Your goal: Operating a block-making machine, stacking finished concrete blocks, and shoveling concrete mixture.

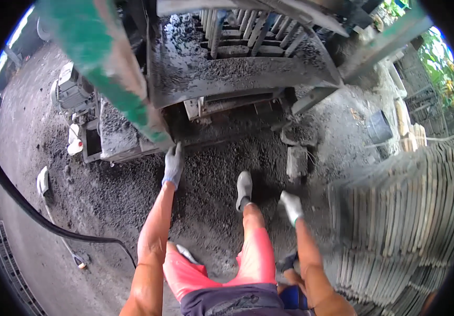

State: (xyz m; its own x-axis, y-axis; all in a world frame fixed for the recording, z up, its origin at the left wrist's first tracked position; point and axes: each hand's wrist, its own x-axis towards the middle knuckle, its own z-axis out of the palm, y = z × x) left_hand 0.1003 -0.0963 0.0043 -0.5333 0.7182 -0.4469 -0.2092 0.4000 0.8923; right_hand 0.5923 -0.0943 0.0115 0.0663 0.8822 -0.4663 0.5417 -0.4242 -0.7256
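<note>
My left hand [173,167], in a pale knitted glove with a blue cuff, reaches forward to the foot of a worn green post on the machine frame [153,134]. Its fingers curl at the frame's lower edge. Lower and to the right is my right hand [291,206], also gloved, closed in a loose fist over the dark gravel [211,195], with nothing visible in it. Above both hands stands a grey, dust-caked machine with a tray [248,73] of dark aggregate and a grid of metal bars [253,31].
On the right rise stacks of thin boards [395,210]. A dark bucket [380,126] lies beyond them. At left are a motor [72,89], a shovel [42,181] and a black hose [37,216]. Behind my right arm shows another person's blue clothing [294,297].
</note>
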